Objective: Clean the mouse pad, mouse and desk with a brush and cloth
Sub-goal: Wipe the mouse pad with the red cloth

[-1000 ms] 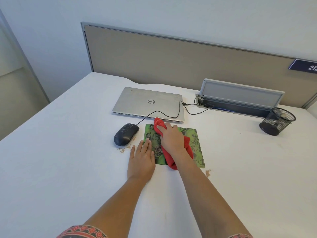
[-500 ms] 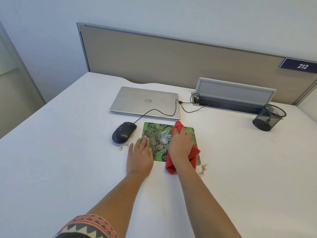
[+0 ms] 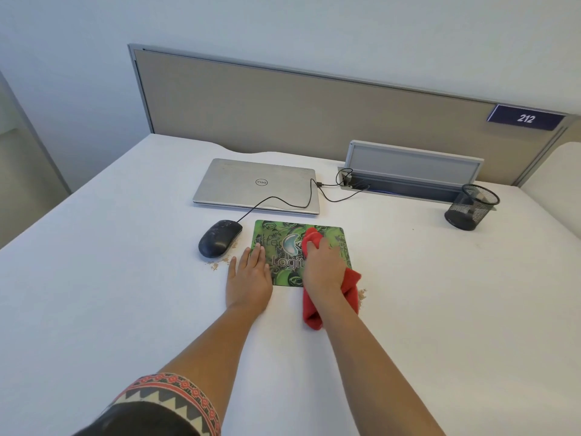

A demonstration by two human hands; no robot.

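left hand (image 3: 250,275): flat, palm down, holds nothing. Fingers (image 3: 256,253) are straight and close together, with the tips on the mouse pad's left edge and the palm on the desk (image 3: 125,278).
right hand (image 3: 322,265): fingers (image 3: 314,247) are curled over the bunched cloth, gripping it and pressing it onto the pad.
cloth (image 3: 350,286): red, under the right fingers and palm. A fold pokes out past the fingertips. The tail runs back along the wrist, off the pad's near edge onto the desk.
mouse pad (image 3: 276,237): green with a Logitech print, under both sets of fingertips. A bare strip shows between the hands.
mouse (image 3: 220,239): black, wired, just left of and beyond the left fingertips. It sits beside the pad and neither hand touches it.
crumbs (image 3: 220,264): one brownish patch left of the left thumb by the mouse, and another right of the right wrist, against the cloth tail.
laptop (image 3: 257,184): silver, closed, beyond all the fingertips. The mouse cable (image 3: 276,199) loops over its lid.
mesh cup (image 3: 471,212): black, far right of the right fingers, well apart.
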